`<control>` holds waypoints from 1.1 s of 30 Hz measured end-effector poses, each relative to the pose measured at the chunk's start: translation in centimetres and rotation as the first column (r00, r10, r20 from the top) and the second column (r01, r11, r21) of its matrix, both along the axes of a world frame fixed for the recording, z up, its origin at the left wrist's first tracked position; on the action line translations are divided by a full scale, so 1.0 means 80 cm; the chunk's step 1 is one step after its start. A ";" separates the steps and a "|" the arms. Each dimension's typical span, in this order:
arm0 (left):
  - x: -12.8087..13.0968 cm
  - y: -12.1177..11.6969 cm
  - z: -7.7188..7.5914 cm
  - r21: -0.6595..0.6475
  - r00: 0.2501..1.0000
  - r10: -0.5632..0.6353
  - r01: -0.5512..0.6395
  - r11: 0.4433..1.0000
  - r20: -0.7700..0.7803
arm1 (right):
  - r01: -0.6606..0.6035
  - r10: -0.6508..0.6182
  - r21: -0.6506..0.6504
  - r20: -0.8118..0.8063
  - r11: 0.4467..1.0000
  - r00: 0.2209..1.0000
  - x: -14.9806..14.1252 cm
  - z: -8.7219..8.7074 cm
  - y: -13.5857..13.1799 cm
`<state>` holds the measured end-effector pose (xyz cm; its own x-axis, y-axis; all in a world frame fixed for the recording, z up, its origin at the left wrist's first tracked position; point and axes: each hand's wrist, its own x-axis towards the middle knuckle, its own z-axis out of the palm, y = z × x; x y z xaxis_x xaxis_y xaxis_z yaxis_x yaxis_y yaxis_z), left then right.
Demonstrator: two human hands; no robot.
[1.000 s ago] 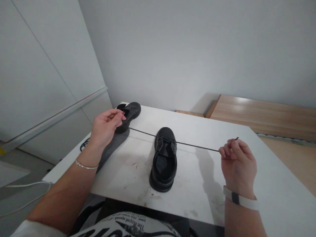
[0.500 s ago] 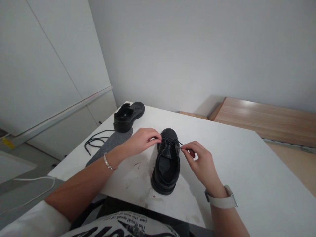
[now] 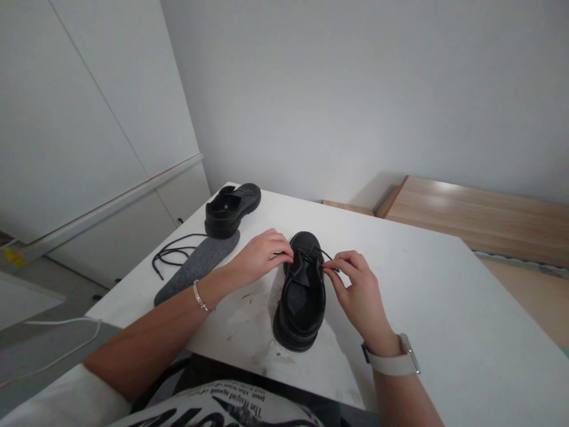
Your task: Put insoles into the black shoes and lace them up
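Plainly, in the head view, both hands are kept at work on a black leather shoe with a thick dark sole [image 3: 303,274], which is set upright near the middle of a white flat-topped table [image 3: 413,284], toe to the far side and heel to the near side. By the right hand [image 3: 358,287], a thin black cord lace [image 3: 326,254] is pinched between thumb and fingers, just beside the right edge of the shoe's opening; a short length of it is arched from the eyelet area to the fingertips. The left hand [image 3: 264,255] is held against the left edge of the lacing, thumb and forefinger drawn together; a dark strand, apparently the same lace, is seen between them, though its end is hidden.

On the far left, a second black leather shoe [image 3: 226,218] is placed, toe turned to the far right. A grey felt-like insole [image 3: 200,264] is laid flat on its near side, with a loose black lace [image 3: 181,236] looped to the left.

The step in hand is judged to be lacing, with the lace being worked at the eyelets. For the next move, a steady pinch seems to be called for, so that the tip can be guided through the hole and the slack drawn evenly.
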<state>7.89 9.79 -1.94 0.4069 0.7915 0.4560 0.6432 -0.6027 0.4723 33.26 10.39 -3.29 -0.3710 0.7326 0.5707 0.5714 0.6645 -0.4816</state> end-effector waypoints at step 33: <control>0.081 -0.022 0.081 -0.107 0.710 0.149 -0.303 0.947 -0.688 | 0.220 -0.173 -0.005 0.603 0.975 0.779 -0.057 0.062 -0.036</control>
<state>14.39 8.05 4.50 0.3394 0.9399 -0.0375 0.9393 -0.3407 -0.0392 28.70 7.55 1.65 -0.4625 0.8568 0.2279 0.8742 0.4836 -0.0438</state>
